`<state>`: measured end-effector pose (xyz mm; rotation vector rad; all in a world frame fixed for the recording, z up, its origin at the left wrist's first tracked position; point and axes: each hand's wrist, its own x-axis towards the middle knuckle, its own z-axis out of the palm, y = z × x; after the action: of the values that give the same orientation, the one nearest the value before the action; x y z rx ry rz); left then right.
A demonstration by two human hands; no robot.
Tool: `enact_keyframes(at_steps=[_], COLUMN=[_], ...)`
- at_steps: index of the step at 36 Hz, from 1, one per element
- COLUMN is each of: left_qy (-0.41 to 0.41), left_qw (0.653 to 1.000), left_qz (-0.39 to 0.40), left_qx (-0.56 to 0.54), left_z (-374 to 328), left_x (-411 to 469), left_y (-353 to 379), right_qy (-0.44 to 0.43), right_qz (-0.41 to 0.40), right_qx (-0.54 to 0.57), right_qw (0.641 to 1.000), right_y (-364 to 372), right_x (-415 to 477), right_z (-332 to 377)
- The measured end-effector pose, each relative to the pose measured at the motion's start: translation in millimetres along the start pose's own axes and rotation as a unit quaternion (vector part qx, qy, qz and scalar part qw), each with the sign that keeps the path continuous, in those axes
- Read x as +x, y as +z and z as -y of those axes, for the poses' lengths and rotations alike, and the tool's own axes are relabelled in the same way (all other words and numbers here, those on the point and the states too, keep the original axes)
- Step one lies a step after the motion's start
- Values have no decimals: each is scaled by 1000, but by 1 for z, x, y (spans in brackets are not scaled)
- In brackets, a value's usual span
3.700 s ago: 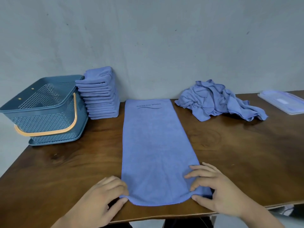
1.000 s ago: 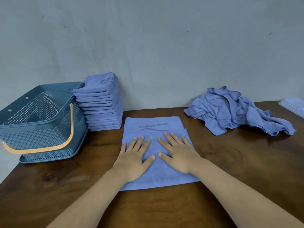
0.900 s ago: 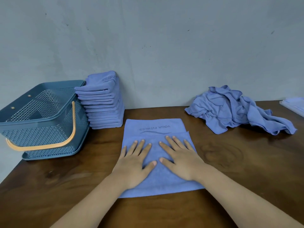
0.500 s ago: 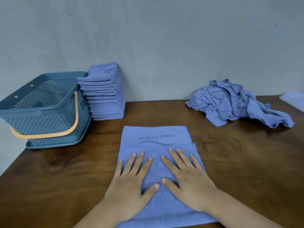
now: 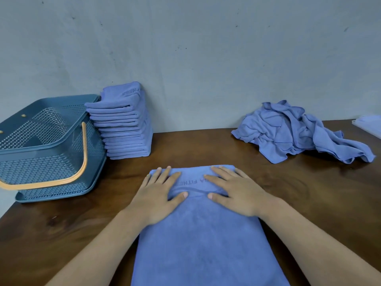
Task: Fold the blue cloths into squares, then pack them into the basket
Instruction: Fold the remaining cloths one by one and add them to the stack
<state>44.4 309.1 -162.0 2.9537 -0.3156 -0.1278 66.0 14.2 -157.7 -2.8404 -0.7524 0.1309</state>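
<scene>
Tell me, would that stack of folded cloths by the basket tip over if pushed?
Probably it would lean or slide apart rather than fall whole: the stack is tall, narrow, and its top layers sit unevenly. The wall behind and the basket beside it might catch it. Being soft cloth, it likely sags if lifted.

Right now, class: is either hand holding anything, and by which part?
Nothing is held: left hand and right hand press flat on the blue cloth, at its far end.

Dark wooden table (image 5: 309, 203) before me, basket (image 5: 47, 162) at left, folded cloth stack (image 5: 123, 131) beside it, flat cloth (image 5: 202, 244) bottom centre, crumpled pile (image 5: 288, 133) upper right
</scene>
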Motion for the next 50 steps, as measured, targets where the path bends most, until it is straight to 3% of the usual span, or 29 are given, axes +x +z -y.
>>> enact_keyframes(at_steps=[4,9,13,17,20,26,31,35,38,41,43,45,47,50], left_qy=[-22,-19,-8,79,117,102,119,134,142,66,-27,-118,-158,-137], left_qw=[1000,999,994,979,979,993,992,983,953,896,852,828,837,858], left_qz=[4,-6,-65,-127,-85,-2,-5,-20,-25,-87,-151,-166,-165,-144], left_qx=[-14,-45,-92,-139,-145,-66,-35,-120,-266,-431,-500,-522,-498,-474], left_z=[5,8,27,38,39,41,40,38,36,25,23,25,28,31], left_x=[1,2,7,2,-9,-18,-14,-13,-17,-18,-11,-3,0,2], left_y=[1,2,1,-20,-35,-40,-37,-36,-39,-40,-32,-23,-18,-17], right_qy=[69,97,109,62,29,24,16,-5,-24,46,115,154,154,128], right_qz=[10,9,-80,-196,-149,-29,1,6,-24,-115,-167,-182,-182,-142], right_qx=[24,24,49,140,192,124,80,108,236,410,471,501,507,464], right_qw=[997,995,990,969,970,992,997,994,971,903,858,832,828,865], right_y=[-3,-7,-4,-20,-33,-37,-39,-38,-42,-39,-32,-26,-22,-17], right_x=[-3,2,3,-5,-9,-15,-18,-18,-21,-18,-11,-4,0,1], right_z=[-27,-36,-45,-51,-47,-44,-47,-44,-36,-27,-23,-19,-22,-26])
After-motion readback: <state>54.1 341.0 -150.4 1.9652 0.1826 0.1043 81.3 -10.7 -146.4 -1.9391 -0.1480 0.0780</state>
